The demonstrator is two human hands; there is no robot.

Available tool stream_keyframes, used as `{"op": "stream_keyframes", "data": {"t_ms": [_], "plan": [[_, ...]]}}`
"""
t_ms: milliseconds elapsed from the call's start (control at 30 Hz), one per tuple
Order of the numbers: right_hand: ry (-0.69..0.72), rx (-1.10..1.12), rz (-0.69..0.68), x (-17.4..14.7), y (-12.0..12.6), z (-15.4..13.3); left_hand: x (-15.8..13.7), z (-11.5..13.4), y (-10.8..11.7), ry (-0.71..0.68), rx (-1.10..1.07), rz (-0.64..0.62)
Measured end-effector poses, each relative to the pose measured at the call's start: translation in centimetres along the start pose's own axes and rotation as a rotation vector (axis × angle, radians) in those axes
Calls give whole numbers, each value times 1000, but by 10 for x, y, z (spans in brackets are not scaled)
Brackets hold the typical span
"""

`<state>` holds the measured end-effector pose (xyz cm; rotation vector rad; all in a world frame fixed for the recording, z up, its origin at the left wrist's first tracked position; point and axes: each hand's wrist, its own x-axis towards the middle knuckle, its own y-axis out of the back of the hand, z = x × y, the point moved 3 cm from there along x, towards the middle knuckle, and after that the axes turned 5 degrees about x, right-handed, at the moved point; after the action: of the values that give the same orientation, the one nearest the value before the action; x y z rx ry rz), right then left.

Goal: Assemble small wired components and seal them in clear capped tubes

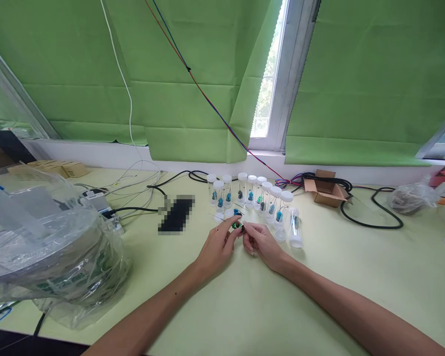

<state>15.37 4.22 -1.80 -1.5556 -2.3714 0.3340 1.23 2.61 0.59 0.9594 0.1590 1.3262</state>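
My left hand (217,244) is closed in a pinch around a small shiny green part (236,225), which has a thin wire lead sticking out to the left. Fingertips of my right hand (261,242) meet it from the other side, pinching at its dark end; the exact grip is too small to make out. Just beyond my hands lies a small blue part (238,212). Several clear tubes with white caps (251,190) stand behind, holding blue, green or dark parts with wires. One capped clear tube (295,227) lies to the right of my right hand.
A black phone-like slab (176,215), blurred out, lies left of the tubes. A large plastic-wrapped reel (55,247) fills the left side. At the back right are an open cardboard box (326,190), black cable (383,226) and a plastic bag (411,197).
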Motion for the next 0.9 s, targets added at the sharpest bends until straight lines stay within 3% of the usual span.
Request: {"op": "stream_keyframes", "data": {"t_ms": [267,500,900], "plan": [[-4,-61,57,0,-2,1,1,0,2,-7,6,13],[-6,-16,-18,-2,-1,-2,1,-1,2,3,16,14],[-6,-41,11,0,0,2,1,0,0,-25,23,11]]}}
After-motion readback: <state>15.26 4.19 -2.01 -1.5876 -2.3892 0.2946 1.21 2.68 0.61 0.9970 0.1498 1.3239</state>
